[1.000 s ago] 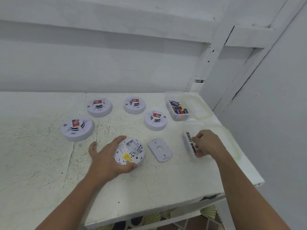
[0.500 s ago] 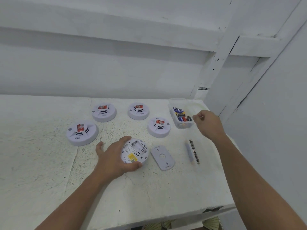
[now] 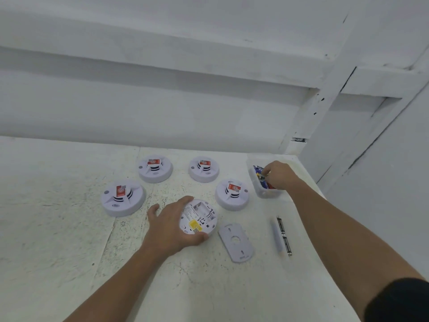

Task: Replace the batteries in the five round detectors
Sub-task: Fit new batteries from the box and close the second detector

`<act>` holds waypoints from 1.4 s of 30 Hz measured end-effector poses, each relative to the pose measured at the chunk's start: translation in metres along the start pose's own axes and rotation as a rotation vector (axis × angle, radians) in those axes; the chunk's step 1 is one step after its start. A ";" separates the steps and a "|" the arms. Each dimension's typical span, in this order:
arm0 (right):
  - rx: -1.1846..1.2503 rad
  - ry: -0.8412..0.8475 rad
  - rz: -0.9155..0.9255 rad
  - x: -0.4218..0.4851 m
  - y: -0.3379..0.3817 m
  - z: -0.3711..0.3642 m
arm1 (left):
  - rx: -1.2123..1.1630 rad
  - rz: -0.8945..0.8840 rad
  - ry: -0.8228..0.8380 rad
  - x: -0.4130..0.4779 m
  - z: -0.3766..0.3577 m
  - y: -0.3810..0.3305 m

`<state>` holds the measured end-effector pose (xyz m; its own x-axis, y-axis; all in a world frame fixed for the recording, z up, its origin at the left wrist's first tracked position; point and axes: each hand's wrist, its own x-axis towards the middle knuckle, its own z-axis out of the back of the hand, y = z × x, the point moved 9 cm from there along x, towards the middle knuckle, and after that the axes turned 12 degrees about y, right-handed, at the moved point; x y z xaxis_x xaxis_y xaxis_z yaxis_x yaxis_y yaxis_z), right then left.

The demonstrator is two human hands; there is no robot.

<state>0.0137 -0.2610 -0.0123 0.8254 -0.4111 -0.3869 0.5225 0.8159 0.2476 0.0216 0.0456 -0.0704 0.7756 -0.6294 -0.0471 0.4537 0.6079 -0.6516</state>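
"So, where is the opened detector (image 3: 200, 211)?"

"I see it back-up near the table's (image 3: 69, 228) front, battery bay exposed. The left hand (image 3: 171, 226) grips its rim, thumb and fingers curled round it."

"And the right hand (image 3: 279, 175)?"

"Its fingers curl down into the clear battery box (image 3: 264, 194) at far right; I cannot tell whether they pinch anything. Four more detectors (image 3: 123, 198) sit behind. A backplate (image 3: 236, 242) lies just right of the opened detector, two loose batteries (image 3: 284, 235) farther right."
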 end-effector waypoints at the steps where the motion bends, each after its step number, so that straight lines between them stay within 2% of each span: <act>1: 0.000 0.040 0.016 0.005 0.002 -0.004 | 0.000 0.001 0.003 0.001 0.000 0.001; 4: -0.029 0.145 0.027 0.013 0.005 -0.015 | 0.006 0.001 0.008 0.002 -0.001 0.002; 12: 0.172 0.123 0.047 0.017 -0.002 -0.009 | 0.008 0.002 0.008 0.003 -0.001 0.003; 15: 0.437 0.061 0.038 0.018 -0.013 -0.002 | 0.010 -0.002 -0.004 0.002 0.000 0.003; 18: 0.835 -0.020 0.044 0.009 -0.021 0.010 | 0.009 0.000 -0.006 0.002 0.000 0.002; 22: 1.559 0.042 0.110 -0.006 -0.008 0.008 | 0.001 0.005 -0.003 0.001 0.000 0.000; 24: 1.684 0.069 0.156 -0.017 0.008 0.005 | 0.012 0.002 -0.001 0.002 0.001 0.000; 29: 1.475 0.238 0.245 -0.047 0.056 -0.021 | 0.011 -0.008 0.002 0.003 0.000 0.002; 32: 1.264 0.263 0.258 -0.061 0.075 -0.045 | 0.005 -0.012 0.007 0.003 0.000 0.001; 37: 0.561 0.127 0.302 -0.080 0.103 -0.075 | -0.017 -0.017 -0.001 0.003 0.001 0.002; 40: 0.259 0.003 0.381 -0.094 0.122 -0.081 | -0.018 -0.022 -0.003 0.003 0.001 0.002; 42: 0.142 -0.067 0.435 -0.101 0.132 -0.085 | -0.027 -0.023 -0.001 0.003 -0.001 0.003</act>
<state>-0.0193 -0.0771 -0.0159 0.9840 -0.0725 -0.1628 0.1451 0.8564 0.4954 0.0253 0.0450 -0.0731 0.7660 -0.6421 -0.0310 0.4590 0.5801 -0.6729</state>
